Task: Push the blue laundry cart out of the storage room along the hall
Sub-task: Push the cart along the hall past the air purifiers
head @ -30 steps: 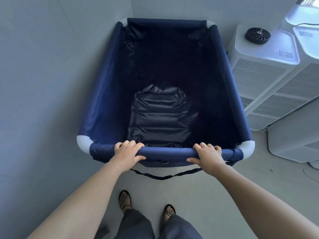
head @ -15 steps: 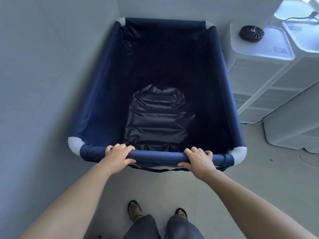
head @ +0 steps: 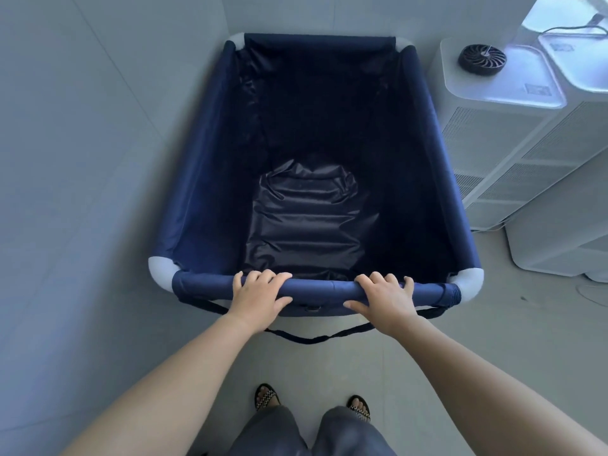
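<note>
**Blue laundry cart (head: pixel 197 185) held at its near rail, pointing straight ahead**

The blue laundry cart stands on the grey floor (head: pixel 460 340) directly in front of the person. Its long axis runs away from them, and its far short end lies close to the back wall. Its left side runs just beside the left wall (head: pixel 82 159). On its right stands a white vented appliance (head: pixel 493 149), near it but apart.

The cart is an open-topped rectangular fabric bin with white corner caps (head: pixel 159 269). Inside, a crumpled glossy dark sheet (head: pixel 309 225) lies on the bottom towards the near end. The rest of the interior is too dark to make out.

The left hand (head: pixel 258 296) and the right hand (head: pixel 385 299) both grip the padded near rail (head: pixel 322 289). Their fingers curl over its top and their thumbs reach beneath it. The two hands sit apart, either side of the rail's middle. A dark strap (head: pixel 312 339) hangs in a loop below the rail.

A small black round fan (head: pixel 482 59) rests on top of the appliance. The person's sandalled feet (head: pixel 266 396) stand behind the cart.
</note>
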`<state>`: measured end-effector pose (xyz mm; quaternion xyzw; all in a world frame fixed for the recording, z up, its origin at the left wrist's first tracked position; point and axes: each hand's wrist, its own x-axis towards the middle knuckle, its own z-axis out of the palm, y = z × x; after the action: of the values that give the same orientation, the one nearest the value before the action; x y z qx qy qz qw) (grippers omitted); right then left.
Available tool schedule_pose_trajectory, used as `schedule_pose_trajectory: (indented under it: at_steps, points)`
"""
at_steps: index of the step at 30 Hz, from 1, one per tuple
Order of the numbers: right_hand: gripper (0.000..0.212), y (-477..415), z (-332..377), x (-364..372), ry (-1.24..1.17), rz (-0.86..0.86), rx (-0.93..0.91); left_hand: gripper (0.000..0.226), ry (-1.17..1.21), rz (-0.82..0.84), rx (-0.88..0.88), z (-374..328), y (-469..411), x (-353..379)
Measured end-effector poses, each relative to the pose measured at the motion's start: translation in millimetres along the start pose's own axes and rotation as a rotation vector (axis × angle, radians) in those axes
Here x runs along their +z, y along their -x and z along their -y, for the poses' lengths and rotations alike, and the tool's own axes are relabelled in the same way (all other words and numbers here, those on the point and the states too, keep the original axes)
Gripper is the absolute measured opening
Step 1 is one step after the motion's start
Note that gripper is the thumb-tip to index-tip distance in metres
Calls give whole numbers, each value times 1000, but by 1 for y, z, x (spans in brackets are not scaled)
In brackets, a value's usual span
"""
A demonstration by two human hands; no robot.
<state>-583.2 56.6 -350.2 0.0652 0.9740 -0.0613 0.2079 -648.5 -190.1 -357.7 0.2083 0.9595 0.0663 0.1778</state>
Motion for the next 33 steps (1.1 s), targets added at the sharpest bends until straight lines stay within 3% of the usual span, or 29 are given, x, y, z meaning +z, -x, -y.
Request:
schedule_pose_trajectory:
  at_steps: [5, 12, 19, 26, 33]
  points:
    - [53, 3, 2, 1, 7, 8, 13, 39, -1, 26, -42, -3, -3, 3]
    - [51, 21, 8, 12, 37, 1, 7, 36, -39, 47, 46, 6, 13, 8]
    - [50, 25, 50, 20, -40, -11, 11, 34, -25, 92, 45, 41, 26, -12]
    - [51, 26, 60, 29, -45, -45, 13, 36, -24, 50, 101, 58, 31, -16]
    - [51, 21, 65, 32, 8, -83, 9, 42, -160, 109, 138, 73, 20, -15]
